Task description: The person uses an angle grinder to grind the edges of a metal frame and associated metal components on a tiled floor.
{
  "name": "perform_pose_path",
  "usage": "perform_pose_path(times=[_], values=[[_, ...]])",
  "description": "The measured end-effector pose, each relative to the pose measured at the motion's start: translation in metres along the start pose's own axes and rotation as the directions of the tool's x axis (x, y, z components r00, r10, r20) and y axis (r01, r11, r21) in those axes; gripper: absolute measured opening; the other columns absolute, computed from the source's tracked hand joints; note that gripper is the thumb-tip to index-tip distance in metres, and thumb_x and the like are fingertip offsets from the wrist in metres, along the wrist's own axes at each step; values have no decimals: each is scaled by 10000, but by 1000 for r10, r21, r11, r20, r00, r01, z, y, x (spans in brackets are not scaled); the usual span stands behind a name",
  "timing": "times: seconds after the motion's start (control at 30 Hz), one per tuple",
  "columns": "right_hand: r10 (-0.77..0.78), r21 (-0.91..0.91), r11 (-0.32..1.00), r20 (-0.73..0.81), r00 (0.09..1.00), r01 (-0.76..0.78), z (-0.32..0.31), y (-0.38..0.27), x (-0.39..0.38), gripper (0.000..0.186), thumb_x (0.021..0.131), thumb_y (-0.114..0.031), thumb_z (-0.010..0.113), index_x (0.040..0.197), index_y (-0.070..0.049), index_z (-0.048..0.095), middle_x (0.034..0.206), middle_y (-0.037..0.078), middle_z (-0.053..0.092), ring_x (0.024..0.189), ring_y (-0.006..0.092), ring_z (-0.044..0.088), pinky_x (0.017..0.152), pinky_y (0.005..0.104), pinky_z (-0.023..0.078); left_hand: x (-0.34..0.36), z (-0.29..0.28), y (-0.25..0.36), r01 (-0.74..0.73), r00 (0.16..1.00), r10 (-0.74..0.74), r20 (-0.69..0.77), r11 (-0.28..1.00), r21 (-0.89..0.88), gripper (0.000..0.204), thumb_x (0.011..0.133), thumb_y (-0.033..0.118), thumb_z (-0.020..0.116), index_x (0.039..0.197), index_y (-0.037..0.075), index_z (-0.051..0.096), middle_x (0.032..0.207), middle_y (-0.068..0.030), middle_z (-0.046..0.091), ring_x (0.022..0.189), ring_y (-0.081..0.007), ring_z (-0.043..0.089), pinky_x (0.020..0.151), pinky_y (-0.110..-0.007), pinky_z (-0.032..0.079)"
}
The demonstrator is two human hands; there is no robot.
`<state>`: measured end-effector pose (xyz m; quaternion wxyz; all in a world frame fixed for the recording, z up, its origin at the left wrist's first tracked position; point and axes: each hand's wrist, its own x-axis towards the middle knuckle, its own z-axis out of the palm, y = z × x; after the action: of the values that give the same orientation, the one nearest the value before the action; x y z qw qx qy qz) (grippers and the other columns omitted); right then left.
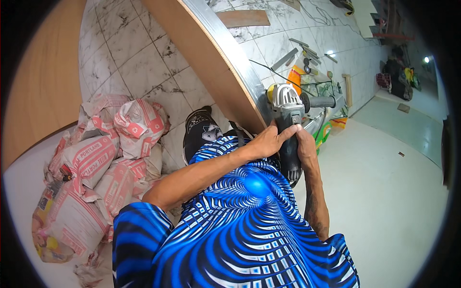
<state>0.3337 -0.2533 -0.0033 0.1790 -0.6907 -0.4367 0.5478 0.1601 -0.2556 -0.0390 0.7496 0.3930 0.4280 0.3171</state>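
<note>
An angle grinder with a silver head, dark body and black side handle is upright in front of my body, its head beside the metal-edged wooden board. A yellow disc shows at the head's left side. My left hand is closed on the grinder's body, the thumb laid across its front. My right hand is closed round the same body from the right, its thumb meeting my left one.
Several white-and-red paper sacks lie at left beside a wooden panel. Metal strips, a wood offcut and cords lie on the marble-patterned tiles. A pale sheet or floor spans the right.
</note>
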Motion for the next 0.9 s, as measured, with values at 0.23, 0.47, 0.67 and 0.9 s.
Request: perform_pose_path(times=[0.23,0.47,0.67,0.9], values=[[-19,-34,999,6,1000,19,3,-10,-7,464,1034,-406,460,1043,26,629,859,63,648,762,114,579,693,274,476,1,-13,12,-103,994,100,-45,991,-84,717,884,504,695,1266,-80,532,1095,-144,654,994,-180,606,890,-324,490],[-25,-90,996,21,999,27,11,-43,-16,420,1039,-364,453,1101,14,626,845,75,673,696,115,628,618,258,510,3,-24,21,-14,1000,18,15,980,-197,693,808,453,797,1212,-68,582,1074,-109,669,982,-144,611,869,-299,500],[-122,-250,962,-25,992,112,9,-30,-11,403,1033,-368,457,1079,-7,630,840,76,670,689,119,628,621,259,507,4,-24,20,-32,999,34,5,980,-198,721,786,457,811,1199,-87,582,1054,-114,669,966,-148,608,861,-299,500],[137,179,974,24,990,-139,16,-29,-23,452,1039,-399,428,1044,15,611,829,99,682,683,153,663,620,266,529,4,-23,14,-55,998,52,-22,984,-168,699,773,465,813,1145,-89,606,1007,-104,674,914,-140,618,812,-288,509]])
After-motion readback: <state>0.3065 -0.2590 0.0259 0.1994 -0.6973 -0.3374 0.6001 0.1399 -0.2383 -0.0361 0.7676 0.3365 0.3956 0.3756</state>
